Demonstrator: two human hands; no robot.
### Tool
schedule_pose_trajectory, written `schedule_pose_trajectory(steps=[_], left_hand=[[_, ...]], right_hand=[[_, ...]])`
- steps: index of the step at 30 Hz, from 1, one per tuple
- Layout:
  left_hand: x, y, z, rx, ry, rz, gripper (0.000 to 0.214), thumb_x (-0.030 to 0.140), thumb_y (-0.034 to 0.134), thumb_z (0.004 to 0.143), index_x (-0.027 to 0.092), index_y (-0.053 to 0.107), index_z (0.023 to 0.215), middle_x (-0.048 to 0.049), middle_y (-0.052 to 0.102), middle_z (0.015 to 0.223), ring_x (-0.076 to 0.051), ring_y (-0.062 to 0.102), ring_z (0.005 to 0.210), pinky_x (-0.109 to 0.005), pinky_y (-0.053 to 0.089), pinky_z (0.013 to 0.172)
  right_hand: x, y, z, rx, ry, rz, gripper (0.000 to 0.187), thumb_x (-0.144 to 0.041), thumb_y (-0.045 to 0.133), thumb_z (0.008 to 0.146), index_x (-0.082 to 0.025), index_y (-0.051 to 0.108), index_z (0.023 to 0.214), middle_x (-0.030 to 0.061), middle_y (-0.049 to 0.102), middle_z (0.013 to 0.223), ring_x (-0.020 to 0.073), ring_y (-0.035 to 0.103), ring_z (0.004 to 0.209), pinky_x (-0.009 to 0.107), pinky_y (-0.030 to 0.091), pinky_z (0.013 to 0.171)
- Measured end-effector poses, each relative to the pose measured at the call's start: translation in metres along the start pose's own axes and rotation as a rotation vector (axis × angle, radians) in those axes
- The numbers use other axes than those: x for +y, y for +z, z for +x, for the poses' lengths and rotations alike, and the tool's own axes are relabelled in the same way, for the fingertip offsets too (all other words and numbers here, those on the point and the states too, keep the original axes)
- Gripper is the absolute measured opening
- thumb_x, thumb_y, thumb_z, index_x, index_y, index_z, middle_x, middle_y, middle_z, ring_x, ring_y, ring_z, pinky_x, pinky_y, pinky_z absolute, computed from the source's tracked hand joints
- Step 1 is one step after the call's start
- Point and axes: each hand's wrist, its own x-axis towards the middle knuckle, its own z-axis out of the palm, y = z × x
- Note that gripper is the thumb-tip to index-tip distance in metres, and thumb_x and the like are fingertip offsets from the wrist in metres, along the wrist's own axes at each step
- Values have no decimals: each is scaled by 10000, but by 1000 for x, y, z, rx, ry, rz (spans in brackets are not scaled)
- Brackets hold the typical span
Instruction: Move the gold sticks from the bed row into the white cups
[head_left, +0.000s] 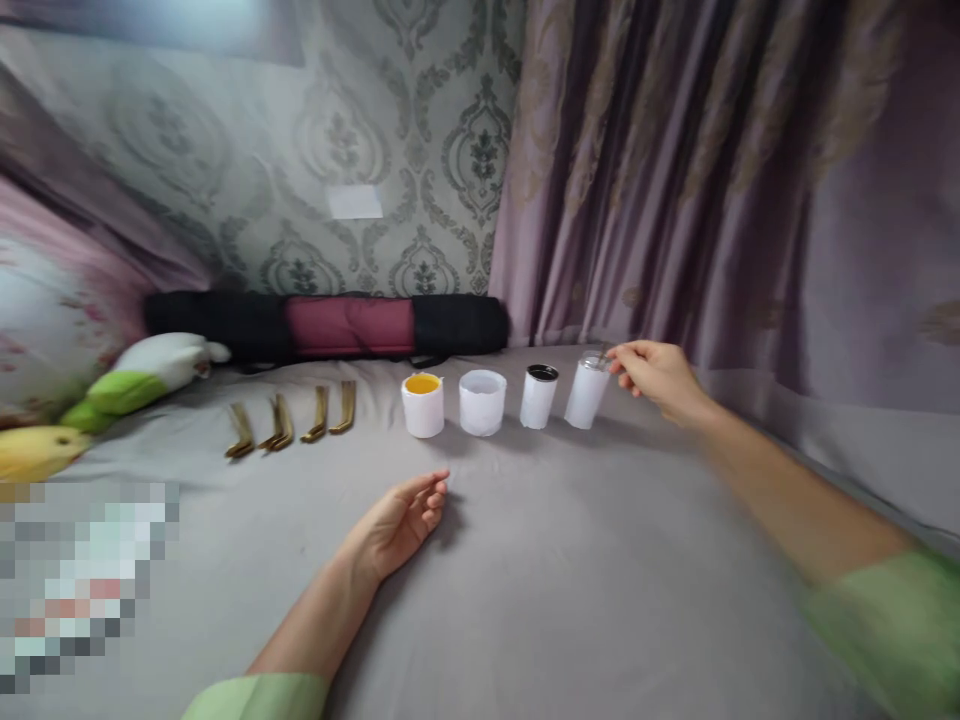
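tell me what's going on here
A person's right hand pinches at the rim of the rightmost white container, one of four in a row; whether it holds something small is unclear. The left hand, loosely curled, is nearer the camera with nothing visible in it. Bent brass-coloured pieces lie on the grey sheet to the left.

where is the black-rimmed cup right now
The black-rimmed cup is just right of centre in the head view, between the wide white tub on its left and the clear-rimmed cup at the right hand.
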Motion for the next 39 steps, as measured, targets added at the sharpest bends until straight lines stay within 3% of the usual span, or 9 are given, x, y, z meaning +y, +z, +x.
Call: schedule_pose_trajectory(steps=[6,13,21,29,34,39], left_hand=[[2,-3,0,-22,2,-21,143,110,537,726,75,543,865,-22,533,668,-33,463,490,-139,399,429],[3,-4,0,-37,1,-34,140,113,547,716,74,550,850,-30,530,666,-38,448,494,-143,391,430],[4,-4,1,-36,-1,-32,138,119,559,712,79,558,844,-28,536,667,-32,450,494,-134,379,430],[6,-2,1,-18,5,6,147,131,570,708,84,560,846,-22,537,670,-28,454,497,-133,374,437],[16,-3,8,90,139,292,144,165,557,720,83,557,839,-29,532,677,-28,456,491,-145,381,448],[40,-14,22,242,253,530,137,152,575,697,85,545,813,-38,538,658,-45,484,507,-162,396,476]], right_hand=[[7,34,-39,-159,11,106,235,-353,472,752,-142,570,783,61,571,673,60,457,430,163,314,323],[8,89,-84,-397,90,154,263,-397,458,736,-154,558,760,16,540,615,61,437,409,169,301,324],[13,140,-117,-574,-14,140,310,-424,405,757,-160,568,753,4,555,581,76,465,399,182,332,366],[32,157,-128,-534,-105,71,311,-414,372,774,-174,564,726,-6,548,538,89,464,389,197,339,394],[38,159,-128,-512,-116,101,327,-422,365,775,-170,567,721,3,547,542,93,460,397,197,335,396],[41,158,-127,-547,-67,149,336,-432,360,774,-173,574,754,-5,540,548,87,449,385,195,333,381]])
